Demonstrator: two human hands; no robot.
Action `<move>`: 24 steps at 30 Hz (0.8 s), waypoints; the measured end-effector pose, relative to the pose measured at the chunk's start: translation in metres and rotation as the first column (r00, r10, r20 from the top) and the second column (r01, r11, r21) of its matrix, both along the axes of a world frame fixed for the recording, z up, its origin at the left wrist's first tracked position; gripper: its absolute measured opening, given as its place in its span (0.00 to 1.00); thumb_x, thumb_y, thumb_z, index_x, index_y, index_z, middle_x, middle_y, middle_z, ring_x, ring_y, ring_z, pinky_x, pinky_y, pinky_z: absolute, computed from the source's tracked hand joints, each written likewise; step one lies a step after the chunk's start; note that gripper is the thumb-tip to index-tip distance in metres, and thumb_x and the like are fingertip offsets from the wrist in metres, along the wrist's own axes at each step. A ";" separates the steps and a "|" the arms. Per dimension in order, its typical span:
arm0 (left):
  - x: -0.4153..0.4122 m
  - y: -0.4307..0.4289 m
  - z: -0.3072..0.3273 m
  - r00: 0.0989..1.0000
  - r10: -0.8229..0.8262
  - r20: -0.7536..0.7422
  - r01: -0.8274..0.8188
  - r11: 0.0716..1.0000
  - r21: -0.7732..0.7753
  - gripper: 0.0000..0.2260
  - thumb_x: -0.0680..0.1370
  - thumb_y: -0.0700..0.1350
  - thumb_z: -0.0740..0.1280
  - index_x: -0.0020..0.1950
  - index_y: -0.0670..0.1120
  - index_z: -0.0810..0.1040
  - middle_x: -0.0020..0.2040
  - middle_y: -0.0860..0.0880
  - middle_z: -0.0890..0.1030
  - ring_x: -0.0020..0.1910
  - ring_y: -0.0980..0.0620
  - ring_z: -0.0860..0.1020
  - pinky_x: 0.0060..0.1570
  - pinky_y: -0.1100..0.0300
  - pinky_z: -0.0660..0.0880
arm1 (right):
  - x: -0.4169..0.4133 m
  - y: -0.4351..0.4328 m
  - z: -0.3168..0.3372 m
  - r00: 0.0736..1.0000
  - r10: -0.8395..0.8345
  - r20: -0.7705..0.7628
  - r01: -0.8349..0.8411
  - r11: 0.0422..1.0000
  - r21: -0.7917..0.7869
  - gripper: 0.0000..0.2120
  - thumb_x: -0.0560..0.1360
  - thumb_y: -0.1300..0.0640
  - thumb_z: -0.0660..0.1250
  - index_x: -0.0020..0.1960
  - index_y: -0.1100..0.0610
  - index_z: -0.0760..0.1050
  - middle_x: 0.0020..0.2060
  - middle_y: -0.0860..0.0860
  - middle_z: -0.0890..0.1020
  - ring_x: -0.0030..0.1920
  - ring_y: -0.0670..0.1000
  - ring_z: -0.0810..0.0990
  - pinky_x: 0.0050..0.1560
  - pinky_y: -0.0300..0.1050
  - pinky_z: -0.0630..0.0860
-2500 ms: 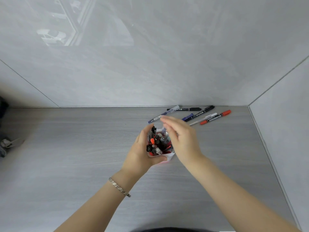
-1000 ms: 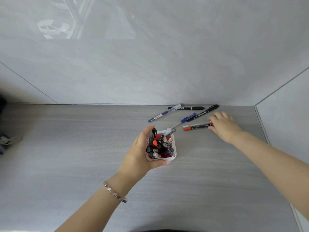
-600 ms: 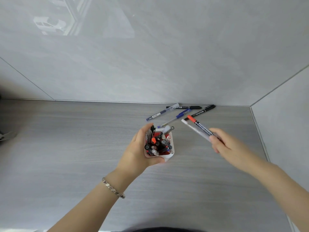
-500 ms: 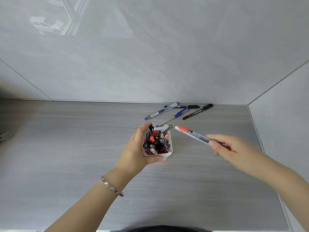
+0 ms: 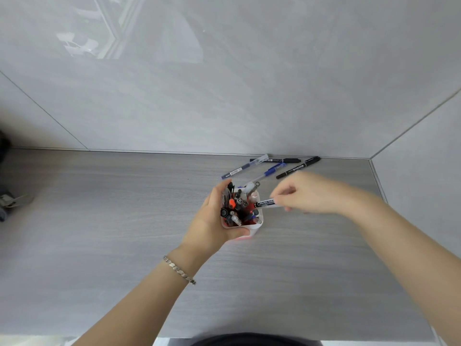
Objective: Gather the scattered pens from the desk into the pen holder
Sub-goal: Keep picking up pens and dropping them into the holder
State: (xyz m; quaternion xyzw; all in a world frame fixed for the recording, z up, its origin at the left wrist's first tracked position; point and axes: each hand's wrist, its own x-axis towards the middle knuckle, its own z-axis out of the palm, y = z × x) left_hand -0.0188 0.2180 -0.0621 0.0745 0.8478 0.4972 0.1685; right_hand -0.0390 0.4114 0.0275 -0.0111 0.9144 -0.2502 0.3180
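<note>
A white pen holder (image 5: 258, 224) with a red inside stands on the grey desk, packed with several pens. My left hand (image 5: 214, 218) grips its left side. My right hand (image 5: 306, 193) holds a marker (image 5: 265, 203) by its rear end, with the front end over the holder's right rim. It seems to hold a second, pale pen alongside. Behind the holder lie loose pens: a clear blue-ink pen (image 5: 245, 167), a blue-capped pen (image 5: 270, 171), a black pen (image 5: 275, 160) against the wall and a black marker (image 5: 298, 167).
The desk (image 5: 112, 221) ends at a grey wall behind and a side wall on the right, forming a corner near the loose pens. A dark object (image 5: 6, 203) sits at the far left edge. My left wrist wears a metal bracelet (image 5: 178, 269).
My right hand picked the red-capped marker up off the desk by the wall and carried it left to the holder's rim. My left hand kept hold of the holder.
</note>
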 end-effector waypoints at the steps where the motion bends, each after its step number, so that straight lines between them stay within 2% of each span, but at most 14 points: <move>1: 0.000 0.000 0.000 1.000 0.002 0.002 -0.002 1.000 0.005 0.45 0.61 0.42 0.79 0.70 0.54 0.57 0.66 0.54 0.69 0.62 0.58 0.68 0.54 0.71 0.62 | -0.001 -0.003 -0.003 0.997 -0.063 -0.053 0.060 0.997 -0.049 0.04 0.74 0.56 0.64 0.46 0.52 0.77 0.39 0.48 0.80 0.26 0.45 0.74 0.28 0.37 0.68; 3: 0.000 0.000 0.000 1.000 0.004 0.003 -0.004 1.000 0.010 0.45 0.61 0.41 0.79 0.70 0.54 0.57 0.67 0.53 0.69 0.61 0.59 0.68 0.54 0.70 0.62 | 0.000 -0.007 -0.009 0.951 -0.231 -0.207 0.183 0.957 -0.227 0.04 0.72 0.60 0.67 0.42 0.52 0.75 0.40 0.50 0.80 0.26 0.49 0.78 0.27 0.36 0.73; 4: 0.000 0.000 -0.001 1.000 0.003 0.001 -0.003 1.000 0.008 0.45 0.61 0.41 0.79 0.70 0.54 0.57 0.67 0.53 0.69 0.61 0.60 0.68 0.54 0.70 0.62 | 0.003 -0.008 -0.012 0.913 -0.320 -0.254 0.226 0.913 -0.341 0.07 0.72 0.62 0.67 0.39 0.52 0.75 0.36 0.51 0.80 0.27 0.51 0.80 0.30 0.40 0.76; 6: -0.001 0.000 -0.002 1.000 0.003 -0.006 -0.003 1.000 0.004 0.45 0.61 0.42 0.79 0.70 0.53 0.57 0.67 0.53 0.69 0.61 0.59 0.68 0.53 0.71 0.63 | 0.011 -0.010 -0.017 0.852 -0.449 -0.269 0.252 0.802 -0.541 0.09 0.73 0.63 0.66 0.36 0.53 0.73 0.30 0.52 0.79 0.29 0.52 0.80 0.36 0.46 0.79; 8: 0.000 0.000 -0.004 1.000 0.004 -0.012 -0.004 1.000 0.003 0.45 0.60 0.42 0.79 0.70 0.52 0.57 0.66 0.53 0.69 0.61 0.58 0.69 0.49 0.77 0.63 | 0.020 -0.012 -0.025 0.817 -0.507 -0.275 0.218 0.713 -0.666 0.08 0.74 0.62 0.65 0.38 0.52 0.73 0.31 0.50 0.77 0.29 0.46 0.79 0.35 0.40 0.79; 10: 0.000 0.000 -0.006 1.000 0.008 -0.012 -0.008 1.000 0.010 0.45 0.60 0.42 0.79 0.70 0.53 0.57 0.65 0.54 0.69 0.60 0.58 0.69 0.47 0.85 0.62 | 0.026 -0.013 -0.036 0.788 -0.536 -0.303 0.175 0.667 -0.724 0.06 0.76 0.58 0.62 0.42 0.49 0.71 0.37 0.50 0.77 0.30 0.42 0.78 0.34 0.33 0.77; 12: 0.000 0.000 -0.006 1.000 0.013 -0.008 -0.013 1.000 0.014 0.45 0.60 0.42 0.79 0.70 0.54 0.57 0.65 0.55 0.69 0.60 0.58 0.69 0.48 0.84 0.62 | 0.031 -0.016 -0.047 0.747 -0.590 -0.307 0.177 0.621 -0.763 0.03 0.76 0.53 0.58 0.47 0.45 0.69 0.40 0.50 0.76 0.33 0.42 0.76 0.38 0.31 0.75; 13: 0.000 0.000 -0.006 1.000 0.015 -0.008 -0.015 1.000 0.015 0.45 0.60 0.42 0.79 0.70 0.54 0.57 0.65 0.55 0.69 0.61 0.58 0.69 0.49 0.82 0.63 | 0.033 -0.018 -0.052 0.712 -0.611 -0.345 0.178 0.633 -0.754 0.03 0.75 0.50 0.56 0.48 0.44 0.67 0.42 0.49 0.76 0.36 0.42 0.76 0.41 0.30 0.74; 16: 0.001 0.000 -0.006 1.000 0.019 -0.014 -0.019 1.000 0.018 0.45 0.60 0.42 0.79 0.69 0.55 0.58 0.65 0.54 0.70 0.62 0.56 0.70 0.54 0.68 0.65 | 0.035 -0.024 -0.062 0.568 -0.590 -0.574 0.181 0.770 -0.612 0.09 0.75 0.48 0.54 0.53 0.46 0.68 0.46 0.47 0.77 0.48 0.50 0.74 0.54 0.30 0.68; 17: 0.001 0.001 -0.006 1.000 0.019 -0.016 -0.019 1.000 0.018 0.45 0.60 0.42 0.79 0.69 0.55 0.58 0.65 0.54 0.70 0.62 0.55 0.70 0.55 0.65 0.65 | 0.034 -0.027 -0.063 0.532 -0.607 -0.590 0.187 0.764 -0.617 0.11 0.75 0.49 0.54 0.56 0.45 0.68 0.47 0.47 0.77 0.50 0.51 0.74 0.57 0.33 0.68; 18: 0.001 0.001 -0.006 1.000 0.019 -0.020 -0.018 1.000 0.020 0.45 0.60 0.41 0.79 0.69 0.55 0.58 0.65 0.54 0.70 0.63 0.55 0.70 0.56 0.64 0.65 | 0.031 -0.031 -0.064 0.518 -0.651 -0.555 0.184 0.718 -0.671 0.11 0.75 0.50 0.56 0.56 0.42 0.68 0.47 0.47 0.78 0.51 0.51 0.76 0.58 0.38 0.70; 20: 0.000 0.001 -0.007 1.000 0.017 -0.024 -0.017 0.999 0.027 0.45 0.60 0.41 0.79 0.69 0.54 0.58 0.65 0.53 0.70 0.63 0.54 0.70 0.57 0.63 0.65 | 0.028 -0.042 -0.066 0.538 -0.671 -0.510 0.160 0.675 -0.720 0.11 0.75 0.51 0.58 0.55 0.39 0.69 0.50 0.48 0.79 0.51 0.50 0.79 0.58 0.43 0.73; 23: 0.000 0.001 -0.010 1.000 0.011 -0.028 -0.010 0.999 0.042 0.44 0.60 0.43 0.80 0.69 0.54 0.58 0.65 0.50 0.72 0.63 0.51 0.71 0.60 0.57 0.70 | 0.039 -0.052 -0.077 0.573 -0.455 -0.682 0.039 0.846 -0.532 0.11 0.74 0.59 0.60 0.54 0.56 0.76 0.50 0.54 0.82 0.51 0.44 0.77 0.56 0.28 0.69; 24: 0.000 0.000 -0.010 0.999 0.008 -0.032 -0.006 0.999 0.043 0.44 0.59 0.43 0.80 0.68 0.55 0.58 0.65 0.50 0.73 0.63 0.51 0.72 0.60 0.56 0.71 | 0.046 -0.052 -0.085 0.555 -0.373 -0.744 0.009 0.896 -0.444 0.11 0.74 0.61 0.60 0.53 0.60 0.78 0.52 0.55 0.82 0.53 0.45 0.76 0.57 0.28 0.69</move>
